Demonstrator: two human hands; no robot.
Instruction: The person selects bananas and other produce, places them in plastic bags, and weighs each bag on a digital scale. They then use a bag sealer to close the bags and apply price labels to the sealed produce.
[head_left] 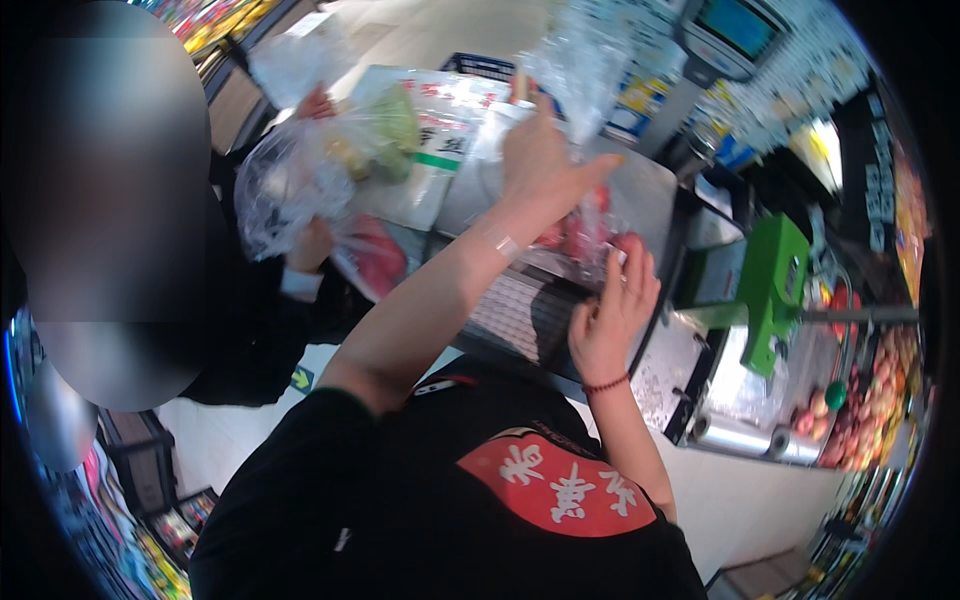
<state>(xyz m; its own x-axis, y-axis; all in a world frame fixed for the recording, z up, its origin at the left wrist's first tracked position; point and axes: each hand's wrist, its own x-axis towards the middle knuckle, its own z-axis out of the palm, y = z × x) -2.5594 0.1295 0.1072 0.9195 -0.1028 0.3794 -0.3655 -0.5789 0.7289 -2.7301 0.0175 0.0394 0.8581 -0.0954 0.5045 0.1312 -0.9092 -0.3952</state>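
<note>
A clear plastic bag of red, round produce (575,232) lies on the metal scale plate (650,185) in front of me. My left hand (545,160) reaches over the plate, thumb spread wide and fingers stretched away from me. Its fingertips are blurred beside a crumpled clear plastic bag (580,60); whether they touch it is unclear. On the near right side of the produce is my right hand (615,305), fingers extended and a red bead bracelet at the wrist. Something small and white shows at one fingertip. A keypad (515,315) sits below the plate.
At the left, another person's hands (312,243) hold clear bags, with a green vegetable (393,130) and a red bagged item (368,258) close by. A screen on a post (735,30) stands far right. A green device (772,295) and film rolls (735,432) are at right.
</note>
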